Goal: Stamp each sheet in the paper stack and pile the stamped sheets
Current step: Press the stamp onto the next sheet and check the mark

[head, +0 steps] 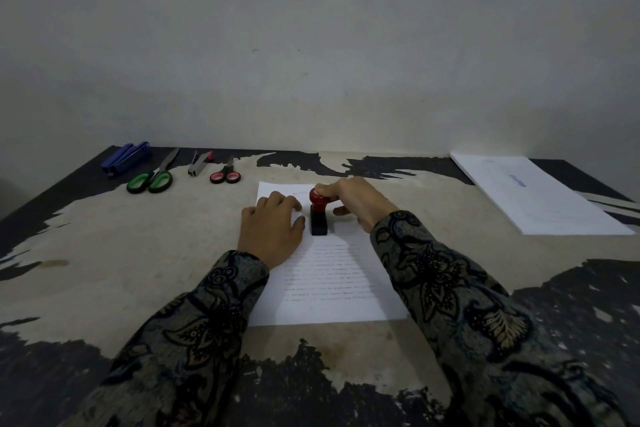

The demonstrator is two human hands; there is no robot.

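Note:
A printed white sheet [329,284] lies on the worn table in front of me. A stamp [318,215] with a red knob and a black base stands upright on the sheet's upper half. My right hand [353,204] grips the red knob from the right. My left hand [273,229] rests flat on the sheet just left of the stamp, fingers spread. A pile of white sheets [540,194] with a blue mark on top lies at the far right of the table.
Along the table's far left edge lie a blue stapler [126,158], green-handled scissors [152,177], a staple remover [200,163] and small red-handled scissors [225,174]. A pale wall stands right behind the table [138,253].

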